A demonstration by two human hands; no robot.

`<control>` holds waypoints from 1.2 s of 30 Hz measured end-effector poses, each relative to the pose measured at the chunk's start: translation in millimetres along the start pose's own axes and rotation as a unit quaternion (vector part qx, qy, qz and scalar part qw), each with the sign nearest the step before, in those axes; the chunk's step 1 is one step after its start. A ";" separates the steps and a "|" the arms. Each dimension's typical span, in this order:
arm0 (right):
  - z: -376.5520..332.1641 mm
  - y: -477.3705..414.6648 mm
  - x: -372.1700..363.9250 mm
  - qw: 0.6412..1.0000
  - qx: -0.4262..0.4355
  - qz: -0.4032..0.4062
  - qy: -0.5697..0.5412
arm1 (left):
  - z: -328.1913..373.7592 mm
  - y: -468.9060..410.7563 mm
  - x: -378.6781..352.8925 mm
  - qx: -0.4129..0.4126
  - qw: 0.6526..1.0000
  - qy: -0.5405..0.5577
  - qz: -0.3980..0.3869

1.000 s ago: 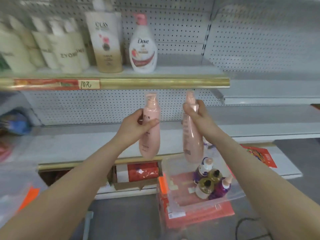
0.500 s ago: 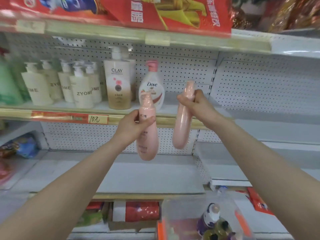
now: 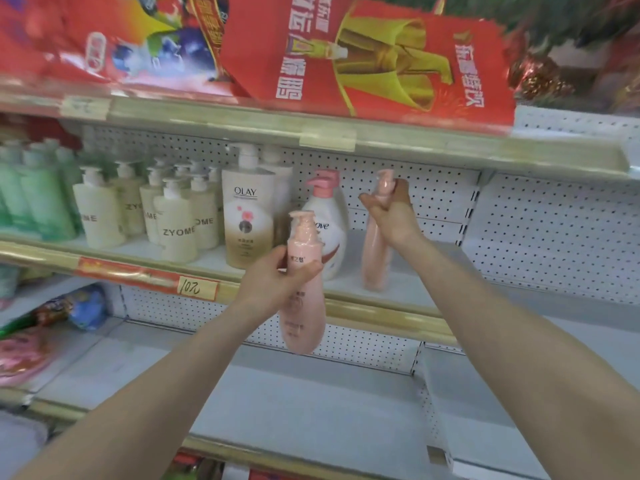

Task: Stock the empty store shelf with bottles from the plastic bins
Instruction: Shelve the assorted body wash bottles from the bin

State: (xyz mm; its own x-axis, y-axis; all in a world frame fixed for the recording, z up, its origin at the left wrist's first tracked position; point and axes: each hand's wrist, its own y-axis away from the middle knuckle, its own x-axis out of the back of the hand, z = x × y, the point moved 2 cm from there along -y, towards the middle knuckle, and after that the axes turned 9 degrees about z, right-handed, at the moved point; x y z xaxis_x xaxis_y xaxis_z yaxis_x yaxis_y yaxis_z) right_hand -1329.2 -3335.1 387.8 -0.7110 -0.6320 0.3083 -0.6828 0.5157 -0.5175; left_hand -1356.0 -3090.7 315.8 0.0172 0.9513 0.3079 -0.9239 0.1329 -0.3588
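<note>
Closest in: bare lower shelf (image 3: 294, 393) under both forearms, no use for it right now (bins nowhere in view either).

Just past that, left hand (image 3: 273, 284) gripping a pink bottle (image 3: 304, 306) round the shoulder, fingers and thumb curled tight. Hanging upright in front of the gold shelf rail (image 3: 363, 311), not yet over the board.

Further in, right hand (image 3: 393, 218) up at the neck of a second pink bottle (image 3: 374, 265), fingers wrapped behind the pump and thumb sticking out sideways. Apparently set base-down on the shelf (image 3: 415, 289), roughly upright, just beside the Dove bottle (image 3: 329, 230).

So, by the look of it: mid-placement, one bottle landing and one waiting. Next up, probably:
- letting go on the right without nudging it (tall and skinny, so likely tippy)
- pulling that hand clear
- lifting the left one over the rail into the open patch on the right

In the way: Dove bottle right behind the left-hand bottle, with the Olay bottle (image 3: 247, 223) beside it, so not much room that side. Further left, a crowd of ZYOME bottles (image 3: 176, 230) and some blurry green bottles (image 3: 34, 202). Handwritten price tag (image 3: 197, 289) on the rail.

Up top, red packs (image 3: 346, 53) drooping over the upper shelf edge, maybe tight for headroom. Pegboard (image 3: 536, 230) at the very back.
</note>
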 end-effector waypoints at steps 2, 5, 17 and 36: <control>11.7 -2.8 -7.9 1.000 -0.013 0.021 0.001 | -0.8 -2.3 -1.5 0.004 1.000 -0.001 0.003; 16.3 -5.3 -10.8 0.999 -0.029 0.020 0.008 | -2.9 -3.9 -2.6 0.008 1.000 0.008 0.007; 67.9 41.8 25.6 0.984 -0.078 -0.150 -0.051 | -2.3 0.2 -19.7 0.013 1.000 0.011 0.008; 97.6 -35.5 -24.2 0.983 -0.078 -0.054 0.157 | 17.4 -6.0 -42.5 -0.012 0.999 0.028 0.012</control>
State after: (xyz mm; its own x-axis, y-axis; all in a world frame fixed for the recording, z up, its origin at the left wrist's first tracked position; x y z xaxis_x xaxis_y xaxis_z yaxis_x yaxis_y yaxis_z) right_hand -1271.4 -3394.5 320.8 -0.6332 -0.4901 0.5991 -0.7569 0.5540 -0.3467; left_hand -1357.8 -3136.8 320.2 0.0167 0.9685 0.2486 -0.9152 0.1149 -0.3863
